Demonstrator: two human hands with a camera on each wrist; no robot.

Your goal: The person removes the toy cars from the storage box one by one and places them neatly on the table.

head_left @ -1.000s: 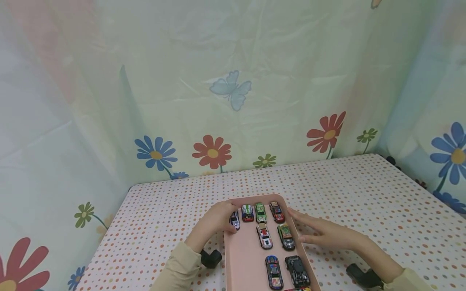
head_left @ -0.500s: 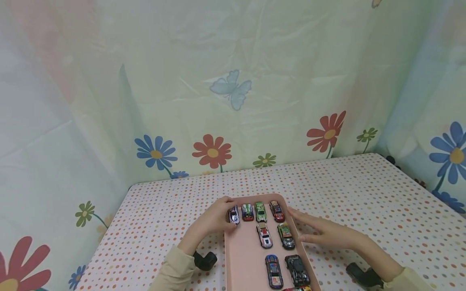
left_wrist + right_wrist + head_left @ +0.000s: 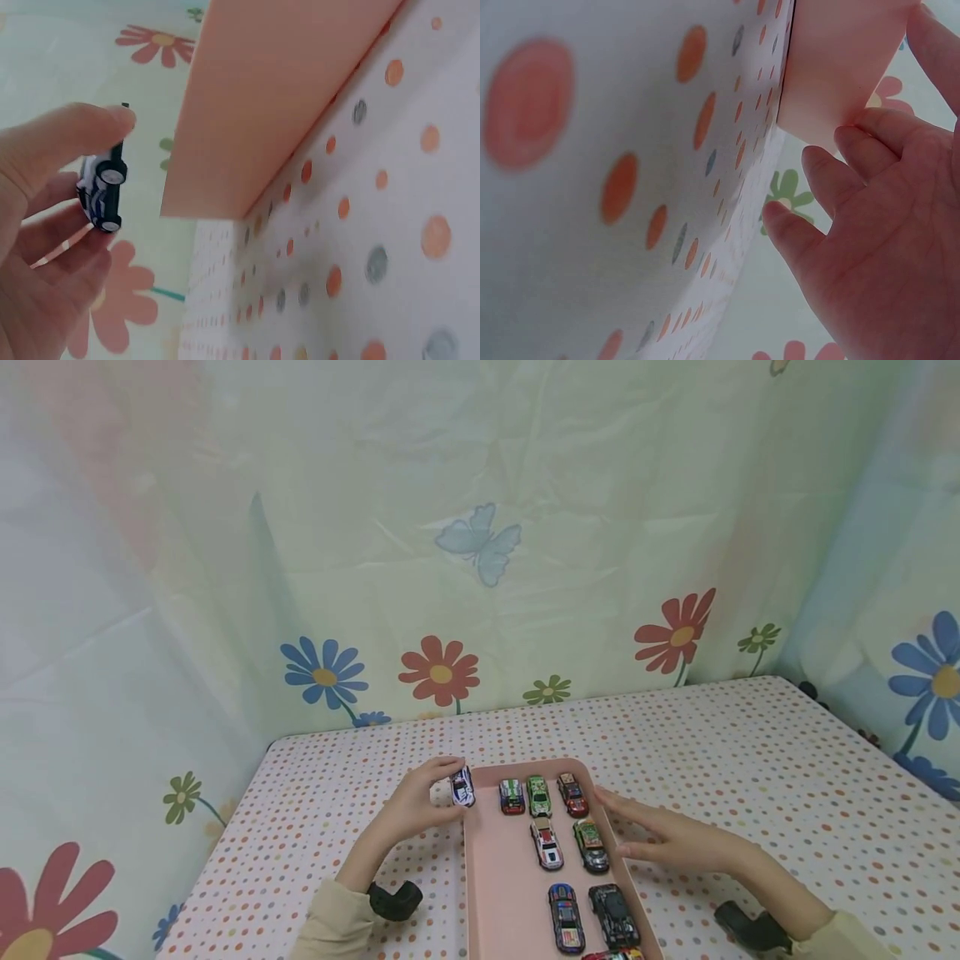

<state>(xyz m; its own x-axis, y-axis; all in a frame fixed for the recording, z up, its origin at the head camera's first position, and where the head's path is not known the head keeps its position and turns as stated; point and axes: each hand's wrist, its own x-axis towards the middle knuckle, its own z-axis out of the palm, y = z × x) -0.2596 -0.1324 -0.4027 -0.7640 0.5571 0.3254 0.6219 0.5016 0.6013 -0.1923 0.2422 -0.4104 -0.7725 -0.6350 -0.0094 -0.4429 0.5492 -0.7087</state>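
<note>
My left hand [image 3: 411,800] pinches a white and blue toy car [image 3: 462,787] between thumb and fingers, at the left rim of the pink tray [image 3: 498,893]. In the left wrist view the toy car [image 3: 103,191] shows its side and wheels, raised off the tabletop beside the tray wall [image 3: 247,105]. My right hand [image 3: 671,839] rests against the tray's right side with fingers extended. From the right wrist, the right hand [image 3: 885,217] has its fingertips at the tray's outer wall [image 3: 840,67], and no object lies in its palm.
Inside the tray are several other toy cars, among them a green one [image 3: 538,796], a white and red one [image 3: 546,843] and a black one [image 3: 615,916]. A dotted cloth [image 3: 360,777] covers the table. A flowered curtain [image 3: 585,568] hangs behind.
My left hand has lifted the white and blue toy car from the tray's upper left corner and carried it left to the rim. The right hand has stayed in place.
</note>
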